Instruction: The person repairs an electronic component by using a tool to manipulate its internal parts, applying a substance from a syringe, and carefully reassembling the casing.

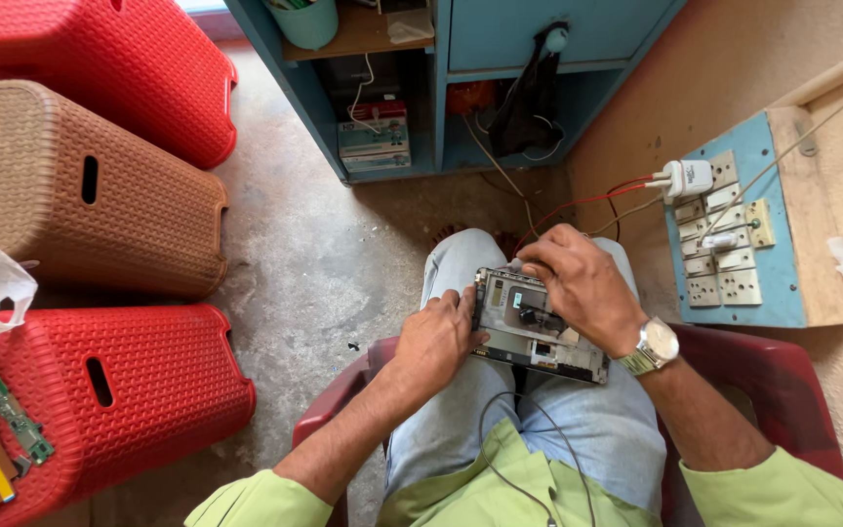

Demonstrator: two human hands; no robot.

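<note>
We look down at an opened flat rectangular phone with its back cover off (537, 326), lying across the lap on pale blue jeans (461, 259); all places below are relative to this phone. Our left hand (436, 340) grips its left edge, fingers curled closed around the side, thumb on the exposed face. Our right hand (582, 283) sits over its upper right corner, fingers bent down onto the top edge; whether they pinch a tool we cannot tell. A silver metal wristwatch (654, 345) sits on the right wrist, just right of the phone. A thin dark wire (500, 459) loops below it over the light green shirt (500, 488). A dark red plastic chair (763, 366) shows on both sides. Far left: three woven-pattern plastic stools, two red (148, 390) and one brown (70, 185). A small green circuit board (12, 415) lies on the nearer red stool. Upper right: a blue wooden switchboard with cream sockets (753, 234) and a white plug-in charger (687, 178). Above: a blue wooden shelf unit (461, 59) on the grey concrete floor (324, 254).
</note>
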